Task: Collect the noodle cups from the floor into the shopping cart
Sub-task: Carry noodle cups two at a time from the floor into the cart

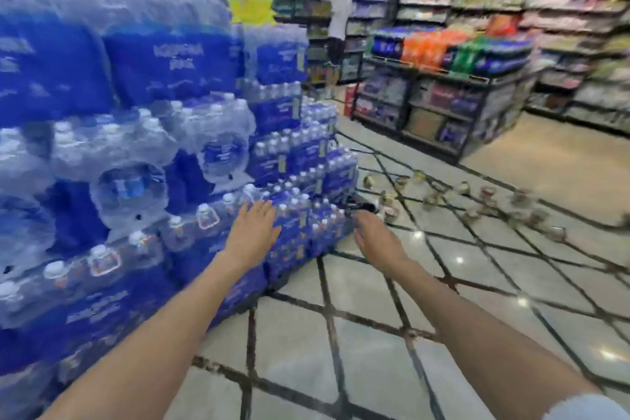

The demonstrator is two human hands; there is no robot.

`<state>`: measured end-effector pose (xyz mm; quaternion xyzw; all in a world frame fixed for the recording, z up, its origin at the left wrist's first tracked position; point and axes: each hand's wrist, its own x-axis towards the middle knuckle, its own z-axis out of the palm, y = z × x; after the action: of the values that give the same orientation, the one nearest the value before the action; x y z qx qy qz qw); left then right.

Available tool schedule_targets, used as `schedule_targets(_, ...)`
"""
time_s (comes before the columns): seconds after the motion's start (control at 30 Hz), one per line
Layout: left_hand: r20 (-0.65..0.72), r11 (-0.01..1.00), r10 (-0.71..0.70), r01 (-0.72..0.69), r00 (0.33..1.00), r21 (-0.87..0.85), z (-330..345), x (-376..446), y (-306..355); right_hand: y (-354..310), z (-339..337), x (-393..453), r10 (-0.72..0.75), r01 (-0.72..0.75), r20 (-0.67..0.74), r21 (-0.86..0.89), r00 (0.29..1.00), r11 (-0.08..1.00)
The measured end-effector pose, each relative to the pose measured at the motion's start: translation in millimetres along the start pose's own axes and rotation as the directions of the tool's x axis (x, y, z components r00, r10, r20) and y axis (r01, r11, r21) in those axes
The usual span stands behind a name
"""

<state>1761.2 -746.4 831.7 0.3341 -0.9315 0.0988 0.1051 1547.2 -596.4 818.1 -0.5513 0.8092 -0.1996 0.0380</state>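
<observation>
So the big stack of water bottle packs filled the whole left side, and the tiled floor ran off to the right. Noodle cups were scattered on it well ahead and to the right of both hands, too blurry to count. No cart anywhere in view. Left hand was stretched out flat with straight fingers, holding nothing. Right hand was loose and empty too, and looked the nearer one to the cups.
</observation>
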Motion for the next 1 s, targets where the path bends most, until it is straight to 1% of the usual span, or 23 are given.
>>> schedule_targets(0.07, -0.025, 0.988, 0.146, -0.147, 0.989, -0.035, 2.9, 48.9, 53.8, 58.0, -24.7, -21.5, 0.175, -0.176, -0.059, -0.01, 0.983, 0.984)
schedule_targets(0.13, -0.015, 0.955, 0.268, -0.267, 0.963, -0.125, 7.3, 86.6, 108.2, 106.7, -44.1, -45.7, 0.324, -0.331, -0.117, -0.044, 0.939, 0.943)
schedule_targets(0.17, -0.012, 0.939, 0.326, -0.325, 0.945, -0.114, 11.6, 102.3, 134.3, 127.4, -52.5, -58.1, 0.382, -0.392, -0.144, -0.05, 0.913, 0.919)
schedule_targets(0.23, -0.038, 0.901, 0.42, -0.421, 0.907, -0.101, 20.7, 130.0, 180.3, 161.1, -67.1, -80.8, 0.475, -0.49, -0.183, -0.046, 0.861, 0.87)
schedule_targets(0.27, -0.026, 0.887, 0.45, -0.45, 0.893, -0.101, 25.4, 142.3, 199.7, 176.8, -71.9, -90.3, 0.512, -0.528, -0.194, -0.042, 0.837, 0.848)
schedule_targets(0.37, -0.026, 0.824, 0.557, -0.556, 0.83, -0.113, 38.2, 176.6, 240.5, 212.3, -80.4, -109.0, 0.604, -0.63, -0.252, -0.031, 0.756, 0.776)
schedule_targets(0.53, -0.033, 0.735, 0.659, -0.653, 0.751, -0.18, 51.2, 239.3, 268.0, 246.2, -89.8, -102.5, 0.692, -0.729, -0.288, -0.035, 0.662, 0.683)
schedule_targets(0.63, -0.037, 0.705, 0.694, -0.689, 0.719, -0.17, 61.9, 280.9, 278.2, 263.0, -95.2, -84.2, 0.719, -0.762, -0.324, -0.008, 0.615, 0.648)
schedule_targets(0.83, 0.046, 0.694, 0.719, -0.711, 0.694, -0.114, 96.8, 351.3, 309.8, 314.6, -90.7, -55.9, 0.764, -0.806, -0.323, 0.008, 0.558, 0.592)
schedule_targets(0.93, 0.055, 0.68, 0.732, -0.723, 0.679, -0.12, 112.2, 383.3, 337.7, 352.0, -91.3, -39.4, 0.773, -0.814, -0.31, -0.002, 0.553, 0.581)
schedule_targets(1.0, 0.066, 0.67, 0.74, -0.725, 0.669, -0.161, 122.7, 405.1, 359.8, 382.4, -94.4, -25.7, 0.773, -0.813, -0.307, -0.003, 0.555, 0.582)
